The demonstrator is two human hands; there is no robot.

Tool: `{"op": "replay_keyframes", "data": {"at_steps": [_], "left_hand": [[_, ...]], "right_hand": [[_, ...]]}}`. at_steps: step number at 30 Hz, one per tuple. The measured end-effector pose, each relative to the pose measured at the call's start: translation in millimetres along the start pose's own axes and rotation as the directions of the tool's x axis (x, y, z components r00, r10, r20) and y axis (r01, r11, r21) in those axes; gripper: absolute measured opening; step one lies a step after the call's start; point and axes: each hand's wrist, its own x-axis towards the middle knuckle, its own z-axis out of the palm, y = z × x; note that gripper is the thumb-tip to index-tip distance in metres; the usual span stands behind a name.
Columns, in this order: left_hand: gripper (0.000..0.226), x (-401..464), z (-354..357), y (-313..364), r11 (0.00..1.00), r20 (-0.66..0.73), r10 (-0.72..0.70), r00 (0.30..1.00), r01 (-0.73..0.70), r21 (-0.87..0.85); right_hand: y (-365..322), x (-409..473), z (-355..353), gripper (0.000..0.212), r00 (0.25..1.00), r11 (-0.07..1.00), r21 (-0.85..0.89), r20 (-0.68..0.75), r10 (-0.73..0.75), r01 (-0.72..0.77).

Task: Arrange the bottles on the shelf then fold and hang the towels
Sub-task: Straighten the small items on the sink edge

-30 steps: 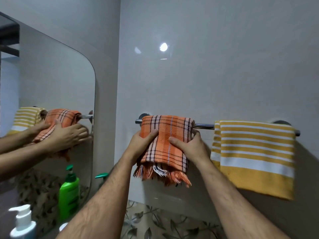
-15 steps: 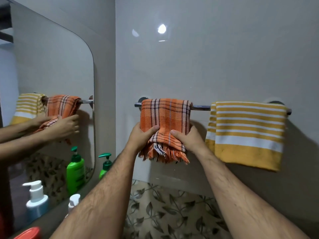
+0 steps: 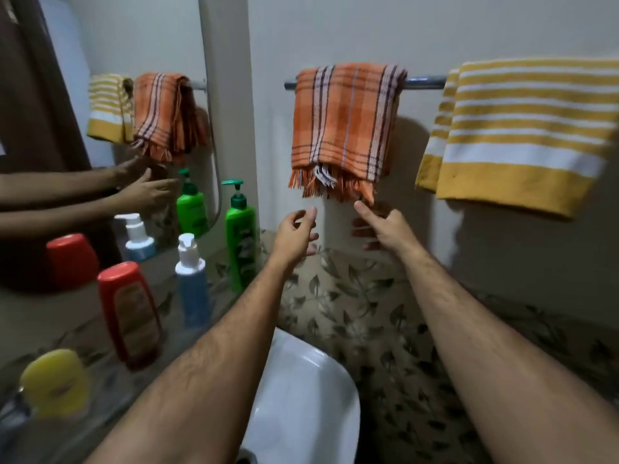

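Observation:
An orange plaid towel [image 3: 345,125] hangs folded over the metal towel bar [image 3: 423,82], its fringe at the bottom. A yellow and white striped towel [image 3: 522,132] hangs to its right on the same bar. My left hand [image 3: 294,234] and my right hand [image 3: 385,227] hover just below the orange towel's fringe, fingers loose, holding nothing. On the shelf at the left stand a green pump bottle [image 3: 240,244], a blue pump bottle [image 3: 191,283], a red bottle [image 3: 129,313] and a yellow bottle [image 3: 55,383].
A mirror [image 3: 110,128] on the left wall reflects the towels, bottles and my hands. A white basin [image 3: 308,396] sits below my arms. Leaf-patterned tiles [image 3: 361,296] cover the lower wall.
Both hands have let go of the orange towel and dropped below its fringe. The view has tilted down, bringing the shelf bottles and the basin into sight.

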Motion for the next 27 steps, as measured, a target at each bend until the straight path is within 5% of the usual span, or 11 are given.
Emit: {"op": "replay_keyframes", "data": {"at_steps": [4,10,16,22,27], "left_hand": [[0.047,-40.5,1.4,-56.1,0.993,-0.067,-0.035,0.997,0.042,0.106],[0.051,-116.5,-12.7,-127.3,0.884,-0.192,-0.082,0.978,0.16,0.439],[0.062,-219.2,-50.8,-180.1,0.652,-0.343,-0.15,0.927,0.353,0.671],[0.063,-304.0,-101.5,-202.0,0.48,-0.531,-0.196,0.824,0.553,0.681],[0.059,-344.5,-151.8,-209.5,0.408,-0.672,-0.215,0.708,0.691,0.597]], "right_hand": [[61.2,-16.8,12.0,0.048,0.985,0.992,-0.08,0.132,0.108,-0.098],[144.1,-64.8,38.1,0.046,0.914,0.972,-0.231,0.382,0.135,-0.047],[209.7,-133.5,70.2,0.089,0.707,0.905,-0.42,0.658,0.259,0.06],[232.2,-182.7,127.4,0.093,0.497,0.862,-0.432,0.827,0.263,0.264],[230.1,-208.1,191.9,0.079,0.41,0.894,-0.387,0.871,0.272,0.228]]}}
